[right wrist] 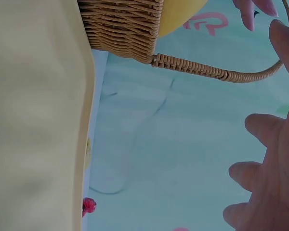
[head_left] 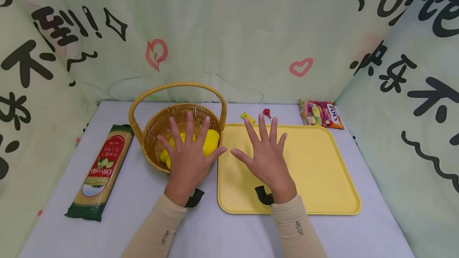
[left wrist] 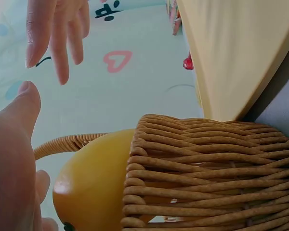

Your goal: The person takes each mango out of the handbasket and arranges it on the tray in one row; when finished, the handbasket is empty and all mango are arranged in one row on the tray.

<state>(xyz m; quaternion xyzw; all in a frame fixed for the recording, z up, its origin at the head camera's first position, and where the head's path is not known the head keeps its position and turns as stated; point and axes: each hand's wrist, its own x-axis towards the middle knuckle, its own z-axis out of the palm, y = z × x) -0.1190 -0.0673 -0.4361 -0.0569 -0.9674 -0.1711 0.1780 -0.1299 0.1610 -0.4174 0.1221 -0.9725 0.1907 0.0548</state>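
Left hand (head_left: 188, 152) spread flat, fingers straight, hovering over basket (head_left: 152, 130) and the yellow fruit (head_left: 211, 140) just beneath its fingers. Right hand (head_left: 265, 158) equally wide, holding nothing, above tray (head_left: 322, 170). Pasta pack (head_left: 102, 170) well left; snack bag (head_left: 320, 114) far right.

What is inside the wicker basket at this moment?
The wicker basket holds smooth yellow fruit. The left hand, fingers spread, hovers over it and covers most of the inside, so their number and anything beneath stay hidden.
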